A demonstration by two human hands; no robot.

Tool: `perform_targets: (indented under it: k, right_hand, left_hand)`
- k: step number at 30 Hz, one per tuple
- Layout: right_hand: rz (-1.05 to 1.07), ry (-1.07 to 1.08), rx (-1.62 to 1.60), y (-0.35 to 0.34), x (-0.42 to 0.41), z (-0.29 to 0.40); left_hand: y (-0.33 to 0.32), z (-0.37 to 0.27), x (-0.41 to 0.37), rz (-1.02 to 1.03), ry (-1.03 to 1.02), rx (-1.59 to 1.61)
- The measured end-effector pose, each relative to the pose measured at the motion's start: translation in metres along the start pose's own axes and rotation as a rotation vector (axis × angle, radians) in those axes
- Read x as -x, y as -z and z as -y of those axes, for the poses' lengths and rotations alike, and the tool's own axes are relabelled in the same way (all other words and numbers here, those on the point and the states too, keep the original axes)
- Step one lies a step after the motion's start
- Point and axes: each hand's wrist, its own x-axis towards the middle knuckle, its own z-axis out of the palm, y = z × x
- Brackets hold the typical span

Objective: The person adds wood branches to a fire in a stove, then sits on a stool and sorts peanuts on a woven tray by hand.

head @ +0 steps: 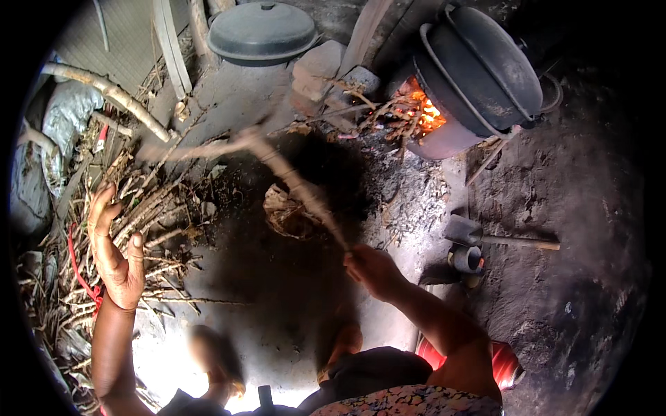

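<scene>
My right hand point(375, 271) grips one end of a long wooden stick point(291, 179), which slants up and away to the left. At its far end the stick is bent or forked, with a blurred piece point(192, 151) reaching left. My left hand point(115, 249) is raised with fingers apart and holds nothing, above a heap of thin sticks point(151, 213). At the upper right, twigs point(403, 112) burn with bright flames point(429, 114) in a stove opening point(442, 145) beneath a large blackened pot point(468, 67).
A lidded pot point(263, 31) stands at the back beside stones point(317, 70). Ash point(416, 192) spreads before the fire. A crumpled brown thing point(283, 210) lies on the floor. A short-handled metal tool point(463, 230) and a small cup-like vessel point(465, 259) are at right, with a red container point(504, 364) below.
</scene>
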Motion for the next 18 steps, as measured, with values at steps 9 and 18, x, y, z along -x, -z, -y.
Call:
perform_targets:
  k: [9, 18]
  right_hand:
    - [-0.437, -0.072, -0.497, 0.088, 0.002, -0.061]
    - [-0.202, 0.155, 0.565, 0.060, 0.005, -0.002]
  left_hand:
    - [-0.028, -0.003, 0.004, 0.133, 0.027, 0.103]
    - [-0.026, -0.035, -0.002, 0.069, -0.234, -0.001]
